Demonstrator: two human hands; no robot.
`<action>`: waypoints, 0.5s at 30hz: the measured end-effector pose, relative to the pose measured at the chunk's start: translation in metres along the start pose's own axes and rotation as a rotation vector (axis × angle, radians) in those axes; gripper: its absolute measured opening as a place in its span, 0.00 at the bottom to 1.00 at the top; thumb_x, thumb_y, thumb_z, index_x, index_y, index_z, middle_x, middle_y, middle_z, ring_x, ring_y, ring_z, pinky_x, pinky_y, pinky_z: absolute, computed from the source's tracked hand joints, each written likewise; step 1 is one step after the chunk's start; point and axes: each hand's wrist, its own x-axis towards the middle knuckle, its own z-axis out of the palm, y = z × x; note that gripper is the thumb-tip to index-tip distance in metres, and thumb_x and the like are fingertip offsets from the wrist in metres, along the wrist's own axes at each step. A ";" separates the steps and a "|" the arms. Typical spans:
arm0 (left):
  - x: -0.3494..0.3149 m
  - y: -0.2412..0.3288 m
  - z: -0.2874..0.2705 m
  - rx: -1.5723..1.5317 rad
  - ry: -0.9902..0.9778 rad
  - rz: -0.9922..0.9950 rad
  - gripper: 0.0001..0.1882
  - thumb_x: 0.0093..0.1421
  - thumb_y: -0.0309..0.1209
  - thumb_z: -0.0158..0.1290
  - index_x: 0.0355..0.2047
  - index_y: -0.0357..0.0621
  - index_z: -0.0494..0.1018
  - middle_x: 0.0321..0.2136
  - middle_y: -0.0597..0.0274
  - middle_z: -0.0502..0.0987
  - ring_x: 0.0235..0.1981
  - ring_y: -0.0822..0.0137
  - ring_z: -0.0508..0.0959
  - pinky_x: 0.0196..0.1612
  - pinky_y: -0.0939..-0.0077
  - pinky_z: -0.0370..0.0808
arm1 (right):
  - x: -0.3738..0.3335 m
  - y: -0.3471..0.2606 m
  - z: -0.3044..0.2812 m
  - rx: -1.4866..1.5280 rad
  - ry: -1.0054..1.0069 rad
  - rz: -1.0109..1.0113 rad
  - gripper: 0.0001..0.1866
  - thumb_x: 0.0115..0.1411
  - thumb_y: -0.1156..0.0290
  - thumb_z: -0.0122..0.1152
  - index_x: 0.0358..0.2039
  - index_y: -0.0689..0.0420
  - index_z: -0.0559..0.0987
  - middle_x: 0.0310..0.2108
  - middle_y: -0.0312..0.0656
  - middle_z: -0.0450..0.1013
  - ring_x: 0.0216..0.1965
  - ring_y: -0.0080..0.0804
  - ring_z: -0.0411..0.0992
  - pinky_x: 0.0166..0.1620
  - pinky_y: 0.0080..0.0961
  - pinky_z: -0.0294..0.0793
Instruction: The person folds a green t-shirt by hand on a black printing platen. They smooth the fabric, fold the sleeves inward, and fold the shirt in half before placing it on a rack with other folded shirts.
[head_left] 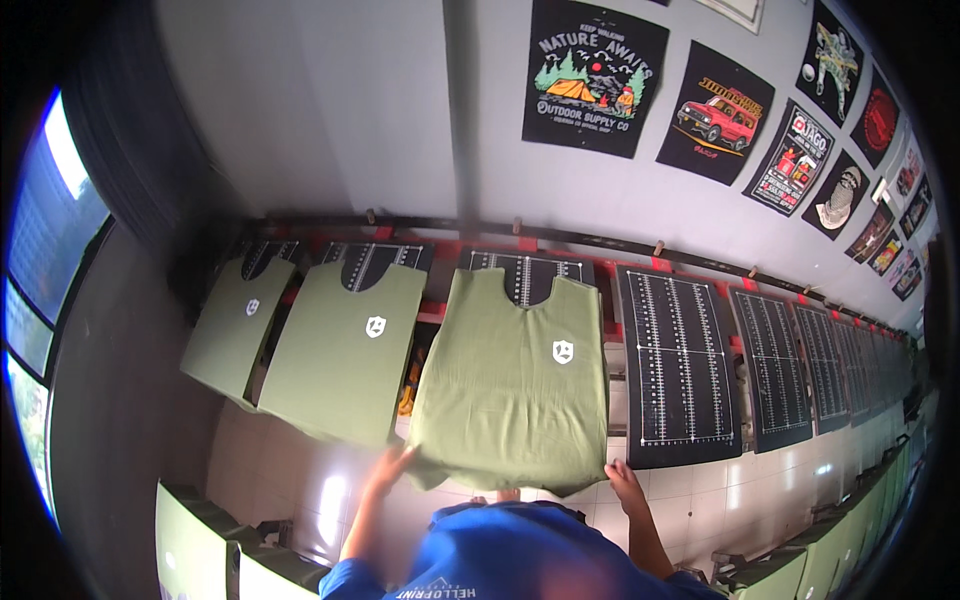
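An olive-green shirt panel (pixel 510 400) with a scooped neckline and a small white shield emblem (pixel 563 352) lies over a black board straight ahead. Its lower part is wrinkled and hangs past the board's near end. My left hand (pixel 388 470) is closed on the panel's lower left corner, slightly smeared by motion. At the lower right corner, the fingers of my right hand (pixel 622 482) pinch the edge. The top of the board (pixel 545 272) under the panel shows white ruler markings above the neckline.
To the left, two boards carry smooth green panels (pixel 335 360) with the same emblem. Bare marked boards (pixel 680 370) run in a row to the right. Behind them is a dark rail (pixel 590 241) along a grey wall with printed sheets. More green panels (pixel 190 540) lie behind me.
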 end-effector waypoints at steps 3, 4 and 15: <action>0.025 0.082 0.026 -0.178 0.051 -0.029 0.36 0.62 0.52 0.47 0.60 0.35 0.59 0.57 0.51 0.65 0.57 0.61 0.65 0.56 0.68 0.64 | 0.037 -0.007 0.028 0.062 0.350 -0.305 0.32 0.60 0.51 0.56 0.56 0.62 0.67 0.54 0.43 0.67 0.54 0.30 0.66 0.54 0.27 0.64; 0.031 0.089 0.028 -0.261 0.021 -0.157 0.37 0.62 0.54 0.45 0.61 0.36 0.58 0.57 0.50 0.64 0.56 0.60 0.66 0.56 0.67 0.65 | 0.046 -0.011 0.030 0.213 0.217 -0.227 0.33 0.60 0.51 0.56 0.57 0.63 0.67 0.54 0.45 0.68 0.54 0.32 0.66 0.55 0.28 0.64; -0.023 0.090 -0.002 -0.443 -0.099 -0.427 0.33 0.55 0.44 0.58 0.52 0.31 0.66 0.49 0.48 0.72 0.50 0.58 0.73 0.55 0.63 0.69 | -0.004 0.007 -0.001 0.477 -0.280 0.023 0.26 0.57 0.63 0.62 0.50 0.68 0.70 0.46 0.45 0.73 0.46 0.33 0.72 0.51 0.30 0.69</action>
